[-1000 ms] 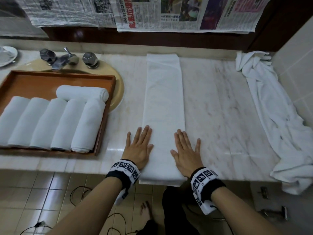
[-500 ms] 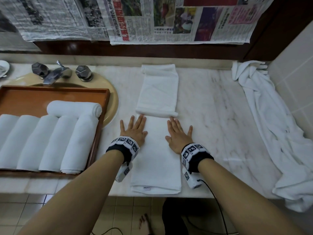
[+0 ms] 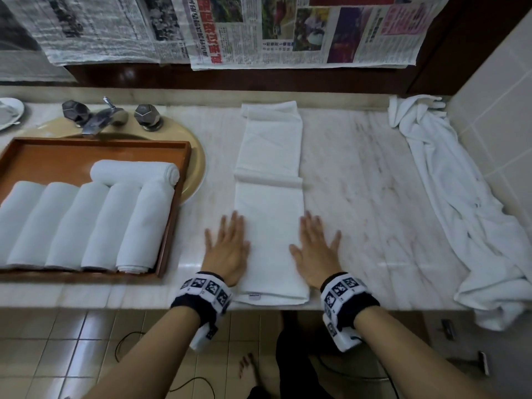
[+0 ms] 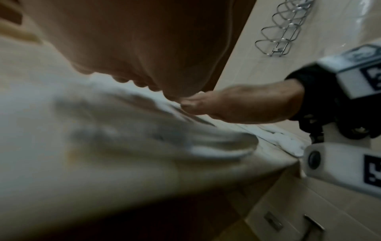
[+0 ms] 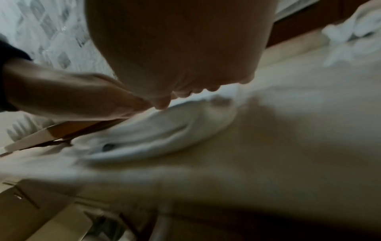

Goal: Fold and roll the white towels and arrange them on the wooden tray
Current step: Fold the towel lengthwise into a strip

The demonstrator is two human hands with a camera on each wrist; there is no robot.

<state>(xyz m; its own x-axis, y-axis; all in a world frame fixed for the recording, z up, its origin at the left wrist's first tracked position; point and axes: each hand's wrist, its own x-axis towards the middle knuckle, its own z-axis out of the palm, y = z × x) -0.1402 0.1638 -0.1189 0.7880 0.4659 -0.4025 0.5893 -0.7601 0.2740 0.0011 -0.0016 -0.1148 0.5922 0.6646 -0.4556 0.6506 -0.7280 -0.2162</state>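
Note:
A long folded white towel (image 3: 270, 220) lies lengthwise on the marble counter (image 3: 374, 197), with a crosswise ridge (image 3: 267, 180) about halfway up. My left hand (image 3: 227, 246) lies flat with straight, spread fingers on the towel's left edge near the counter's front. At the towel's right edge my right hand (image 3: 315, 249) lies flat in the same way. Neither hand grips anything. The wooden tray (image 3: 100, 142) at the left holds several rolled white towels (image 3: 95, 226) side by side, with one more roll (image 3: 132, 172) lying crosswise behind them. Both wrist views are blurred and show palms over white cloth.
A crumpled white towel (image 3: 460, 211) trails along the right wall and hangs over the front edge. The tray rests over a beige sink (image 3: 193, 168) with a metal faucet (image 3: 100, 119). A white dish (image 3: 8, 110) sits at the far left. Newspapers (image 3: 288, 30) cover the back wall.
Both hands slid up the towel's middle, then came back toward the near end and now lie wider apart at its side edges. A crosswise ridge has appeared mid-towel.

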